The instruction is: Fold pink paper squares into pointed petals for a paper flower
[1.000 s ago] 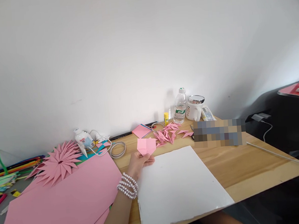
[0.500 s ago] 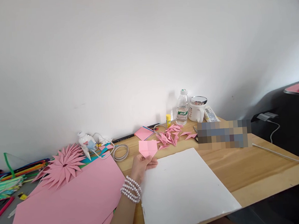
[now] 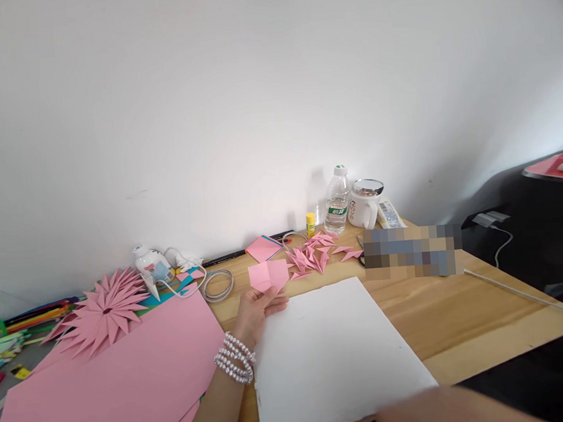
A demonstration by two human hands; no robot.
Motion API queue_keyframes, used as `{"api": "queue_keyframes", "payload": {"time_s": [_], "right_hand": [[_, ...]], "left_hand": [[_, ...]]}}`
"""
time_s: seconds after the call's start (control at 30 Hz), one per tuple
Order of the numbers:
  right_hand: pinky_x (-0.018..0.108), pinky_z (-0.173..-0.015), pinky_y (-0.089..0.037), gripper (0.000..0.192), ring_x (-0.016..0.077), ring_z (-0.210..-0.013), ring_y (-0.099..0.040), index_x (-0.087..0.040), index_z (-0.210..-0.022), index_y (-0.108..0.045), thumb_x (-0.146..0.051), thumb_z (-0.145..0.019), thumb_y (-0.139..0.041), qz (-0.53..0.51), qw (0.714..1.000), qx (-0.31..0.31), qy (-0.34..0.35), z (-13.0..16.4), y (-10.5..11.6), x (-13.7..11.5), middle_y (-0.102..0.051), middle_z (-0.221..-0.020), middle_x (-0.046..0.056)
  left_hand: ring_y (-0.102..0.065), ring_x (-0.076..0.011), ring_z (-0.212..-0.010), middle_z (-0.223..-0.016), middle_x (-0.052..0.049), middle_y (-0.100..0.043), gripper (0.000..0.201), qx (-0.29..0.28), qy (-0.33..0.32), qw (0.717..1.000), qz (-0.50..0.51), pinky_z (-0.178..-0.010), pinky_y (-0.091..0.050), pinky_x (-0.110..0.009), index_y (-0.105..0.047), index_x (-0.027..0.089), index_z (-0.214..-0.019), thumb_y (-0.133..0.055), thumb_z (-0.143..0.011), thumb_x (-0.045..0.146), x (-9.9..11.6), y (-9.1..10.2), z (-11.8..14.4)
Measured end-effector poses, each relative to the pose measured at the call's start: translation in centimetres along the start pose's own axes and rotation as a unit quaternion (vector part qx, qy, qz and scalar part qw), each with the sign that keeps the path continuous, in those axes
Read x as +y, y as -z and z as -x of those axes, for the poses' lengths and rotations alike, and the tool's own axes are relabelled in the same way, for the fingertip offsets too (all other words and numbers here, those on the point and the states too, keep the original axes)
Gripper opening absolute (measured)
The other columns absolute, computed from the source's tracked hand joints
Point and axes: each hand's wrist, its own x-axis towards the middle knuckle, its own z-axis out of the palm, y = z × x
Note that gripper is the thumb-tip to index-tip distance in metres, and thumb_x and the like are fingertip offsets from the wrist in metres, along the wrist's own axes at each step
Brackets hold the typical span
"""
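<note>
Left hand (image 3: 257, 309) pinches a half-folded pink paper square (image 3: 268, 276) above the tabletop (image 3: 462, 314); a pile of finished folded pieces (image 3: 313, 255) lies beyond. Right hand unseen.

Beyond the left hand (image 3: 257, 309): one water bottle (image 3: 335, 202), one mug (image 3: 364, 205), one glue stick (image 3: 310, 224), one folded flower (image 3: 103, 311) to its left.

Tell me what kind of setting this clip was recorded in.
Most likely a paper-craft desk against a plain wall, at home or in a studio. The left hand holds a folded pink paper; a finished pink paper flower, loose folded petals and a glue stick lie on the wooden table.
</note>
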Motion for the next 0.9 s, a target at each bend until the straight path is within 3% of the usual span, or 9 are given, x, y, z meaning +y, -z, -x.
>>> {"api": "queue_keyframes", "payload": {"time_s": [0.07, 0.1, 0.17, 0.2, 0.27, 0.37, 0.47, 0.7, 0.9], "right_hand": [[0.022, -0.063, -0.048, 0.022, 0.0146, -0.077, -0.059, -0.02, -0.092, -0.056, -0.035, -0.078, -0.049, -0.045, 0.998, 0.032, 0.037, -1.9, 3.9, -0.8, -0.059, -0.086, 0.002], [0.023, -0.061, -0.048, 0.021, 0.0143, -0.073, -0.059, -0.018, -0.089, -0.056, -0.034, -0.077, -0.051, -0.132, 0.983, 0.112, 0.06, -3.3, 5.6, -1.4, -0.06, -0.083, 0.003], [0.026, -0.066, -0.047, 0.027, 0.0153, -0.077, -0.058, -0.018, -0.091, -0.053, -0.033, -0.07, -0.059, -0.265, 0.906, 0.323, 0.07, -6.4, 8.2, -2.4, -0.059, -0.086, 0.004], [0.028, -0.066, -0.047, 0.036, 0.0163, -0.079, -0.057, -0.018, -0.094, -0.051, -0.032, -0.064, -0.064, -0.316, 0.873, 0.366, 0.066, -8.0, 8.9, -2.8, -0.059, -0.086, 0.005], [0.029, -0.062, -0.048, 0.05, 0.0167, -0.074, -0.058, -0.016, -0.096, -0.048, -0.032, -0.055, -0.07, -0.426, 0.836, 0.344, 0.044, -10.7, 9.3, -3.1, -0.06, -0.082, 0.005], [0.028, -0.059, -0.046, 0.046, 0.0155, -0.066, -0.058, -0.015, -0.089, -0.053, -0.034, -0.052, -0.072, -0.477, 0.839, 0.251, 0.077, -13.1, 8.2, -2.7, -0.061, -0.075, 0.004], [0.027, -0.056, -0.045, 0.036, 0.0139, -0.06, -0.056, -0.013, -0.077, -0.057, -0.038, -0.053, -0.069, -0.476, 0.841, 0.243, 0.091, -13.9, 7.0, -2.0, -0.062, -0.066, 0.002], [0.027, -0.057, -0.046, 0.037, 0.0125, -0.057, -0.056, -0.013, -0.08, -0.059, -0.037, -0.054, -0.069, -0.496, 0.835, 0.218, 0.097, -14.2, 6.9, -1.6, -0.063, -0.066, 0.001], [0.028, -0.058, -0.048, 0.031, 0.012, -0.056, -0.055, -0.013, -0.077, -0.06, -0.034, -0.055, -0.069, -0.517, 0.819, 0.226, 0.104, -14.1, 6.8, -1.3, -0.062, -0.066, 0.001]], "left_hand": [[-0.064, -0.0183, -0.062, -0.07, -0.01, -0.067, 0.021, 0.006, -0.004, 1.0, 0.017, -0.06, -0.052, -0.028, -0.062, 0.008, -0.069, -0.07, -0.06, 0.025, 0.0, 0.0, 0.0], [-0.064, -0.0178, -0.059, -0.065, -0.009, -0.067, 0.021, 0.008, -0.007, 1.0, 0.019, -0.058, -0.052, -0.027, -0.062, 0.008, -0.066, -0.071, -0.059, 0.025, 0.0, -0.1, 0.0], [-0.063, -0.017, -0.055, -0.058, -0.007, -0.065, 0.021, 0.005, -0.01, 1.0, 0.009, -0.056, -0.052, -0.027, -0.061, 0.008, -0.063, -0.072, -0.058, 0.026, -0.1, -0.1, 0.0], [-0.063, -0.0168, -0.055, -0.058, -0.006, -0.064, 0.021, -0.002, -0.012, 1.0, -0.001, -0.056, -0.051, -0.027, -0.062, 0.008, -0.063, -0.072, -0.058, 0.027, -0.1, -0.2, 0.1], [-0.062, -0.0167, -0.057, -0.063, -0.008, -0.065, 0.023, -0.015, -0.019, 0.999, -0.026, -0.056, -0.051, -0.027, -0.064, 0.008, -0.067, -0.071, -0.059, 0.027, 0.0, -0.2, 0.2], [-0.062, -0.0178, -0.062, -0.071, -0.011, -0.067, 0.026, -0.03, -0.031, 0.998, -0.056, -0.057, -0.05, -0.028, -0.065, 0.007, -0.075, -0.07, -0.06, 0.029, 0.2, -0.3, 0.4], [-0.062, -0.0181, -0.064, -0.072, -0.011, -0.067, 0.029, -0.031, -0.04, 0.997, -0.059, -0.057, -0.051, -0.028, -0.066, 0.007, -0.077, -0.067, -0.063, 0.032, 0.4, -0.2, 0.4], [-0.059, -0.0154, -0.058, -0.066, -0.009, -0.066, 0.03, 0.014, -0.041, 0.998, -0.044, -0.051, -0.051, -0.026, -0.065, 0.007, -0.075, -0.065, -0.064, 0.035, 0.3, -0.5, 0.4], [-0.06, -0.0142, -0.056, -0.064, -0.009, -0.066, 0.029, -0.033, -0.018, 0.998, -0.049, -0.055, -0.05, -0.026, -0.065, 0.008, -0.072, -0.064, -0.065, 0.036, 0.3, -0.8, 0.5]]}}
